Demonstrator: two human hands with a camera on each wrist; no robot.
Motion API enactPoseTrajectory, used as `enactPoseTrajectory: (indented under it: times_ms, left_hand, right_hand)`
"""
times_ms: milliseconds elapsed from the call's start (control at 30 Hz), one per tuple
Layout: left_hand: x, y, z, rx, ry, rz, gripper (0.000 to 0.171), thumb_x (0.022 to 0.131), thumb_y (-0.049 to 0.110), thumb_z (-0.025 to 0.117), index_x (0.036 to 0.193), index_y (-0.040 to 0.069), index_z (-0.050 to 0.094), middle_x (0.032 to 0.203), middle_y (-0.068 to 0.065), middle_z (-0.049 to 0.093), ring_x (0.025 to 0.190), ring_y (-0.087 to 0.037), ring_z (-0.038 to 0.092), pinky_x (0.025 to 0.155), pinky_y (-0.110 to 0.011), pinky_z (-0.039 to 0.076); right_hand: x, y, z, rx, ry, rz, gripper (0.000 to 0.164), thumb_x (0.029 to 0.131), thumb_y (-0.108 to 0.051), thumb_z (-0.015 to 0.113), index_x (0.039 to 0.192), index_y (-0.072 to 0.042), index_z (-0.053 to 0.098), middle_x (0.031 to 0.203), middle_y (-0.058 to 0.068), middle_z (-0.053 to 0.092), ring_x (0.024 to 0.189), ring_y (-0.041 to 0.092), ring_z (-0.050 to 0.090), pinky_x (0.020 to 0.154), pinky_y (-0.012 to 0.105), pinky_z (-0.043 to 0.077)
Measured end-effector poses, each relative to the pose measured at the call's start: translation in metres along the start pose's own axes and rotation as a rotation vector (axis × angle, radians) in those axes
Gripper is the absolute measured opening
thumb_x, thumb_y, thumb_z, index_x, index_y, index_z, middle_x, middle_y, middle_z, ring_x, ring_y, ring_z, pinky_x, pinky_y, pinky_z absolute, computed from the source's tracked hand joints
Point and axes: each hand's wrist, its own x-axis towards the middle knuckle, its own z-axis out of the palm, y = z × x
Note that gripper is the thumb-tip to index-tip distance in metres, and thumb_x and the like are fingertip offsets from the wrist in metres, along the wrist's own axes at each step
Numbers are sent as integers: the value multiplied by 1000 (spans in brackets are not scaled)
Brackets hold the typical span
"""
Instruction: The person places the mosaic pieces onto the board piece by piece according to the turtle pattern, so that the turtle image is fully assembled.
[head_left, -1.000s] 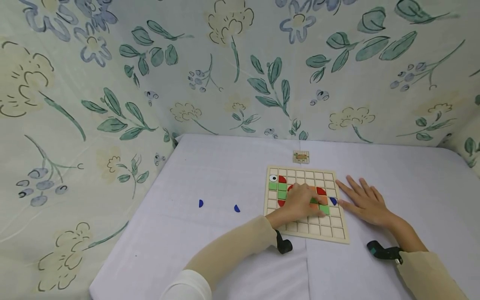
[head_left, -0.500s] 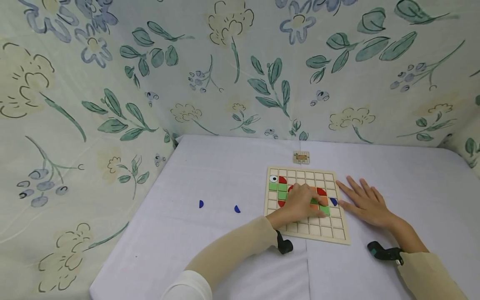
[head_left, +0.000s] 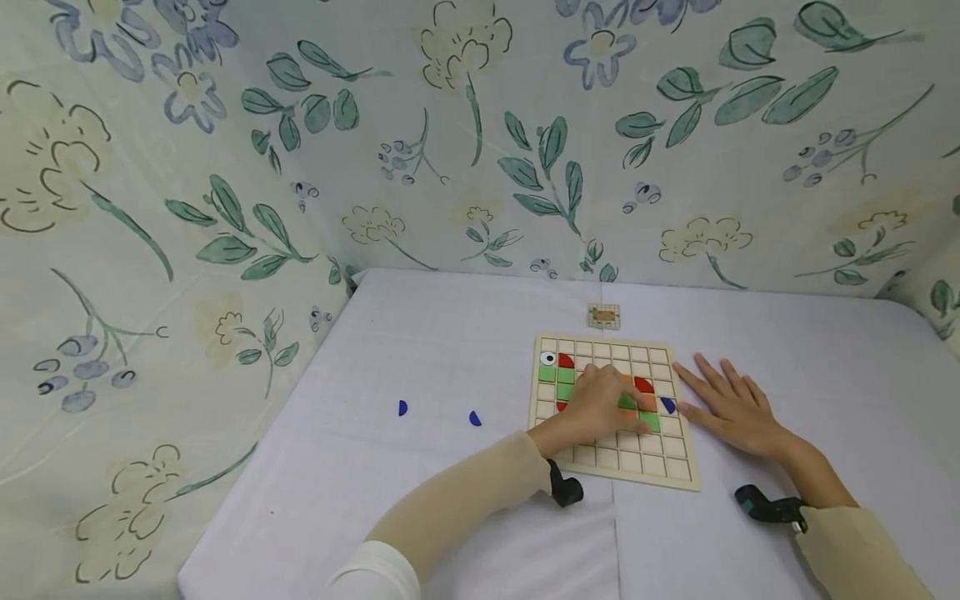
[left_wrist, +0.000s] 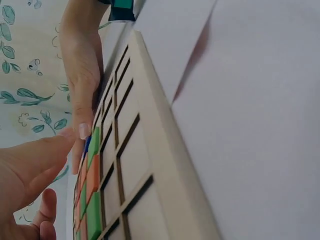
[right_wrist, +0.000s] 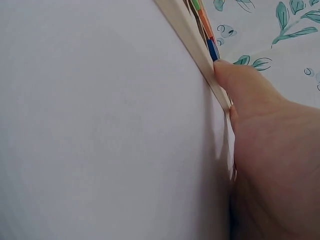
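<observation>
A wooden grid board lies on the table, with green, orange and red pieces and a white eye piece in its squares. Over its middle is my left hand, bent at the knuckles and covering several pieces; nothing shows between its thumb and fingers in the left wrist view. My right hand lies with spread fingers along the board's right edge, its thumb touching the rim. Close to that thumb, a blue piece with a curved side sits on the board.
Two blue half-round pieces lie apart on the white cloth left of the board. A small card with a gridded picture lies behind the board. Floral fabric hangs at the back and left.
</observation>
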Motion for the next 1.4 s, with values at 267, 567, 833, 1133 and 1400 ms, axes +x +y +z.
enactPoseTrajectory:
  times_ms: [267,567,833,1133,1400]
  left_hand:
    - [-13,-7,-33,-98,0,27,28,81,43,82,105,29,80,112,12,59,109,-3,47,100,-28,33]
    - [-47,-39,-74,-184,45,-22,35,81,41,83,110,24,79,117,5,57,109,-14,43,86,-31,40]
    - [-88,-85,-110,-247,117,-112,34,82,33,84,113,22,77,119,1,57,111,-24,42,85,-39,43]
    - [-133,-143,-145,-269,81,-103,38,84,28,83,118,15,74,117,1,58,117,-39,43,91,-54,40]
    - [-167,-187,-164,-286,-3,-81,38,87,25,80,122,11,73,121,-4,56,117,-29,39,94,-60,35]
  right_hand:
    - [1,1,2,-11,20,7,76,101,-48,50,161,-19,14,163,24,1,144,52,-14,107,69,-13]
    - [1,2,4,-12,55,-11,76,101,-47,51,161,-18,14,163,24,2,145,52,-12,107,68,-12]
    - [1,0,3,-8,44,-3,76,101,-48,51,161,-18,14,163,24,2,144,52,-13,107,69,-12]
    - [0,0,4,-7,48,1,76,101,-47,51,161,-17,15,163,25,2,144,52,-13,107,68,-13]
    - [0,-1,5,-6,48,3,76,101,-48,51,161,-18,15,163,25,3,144,52,-13,108,67,-13]
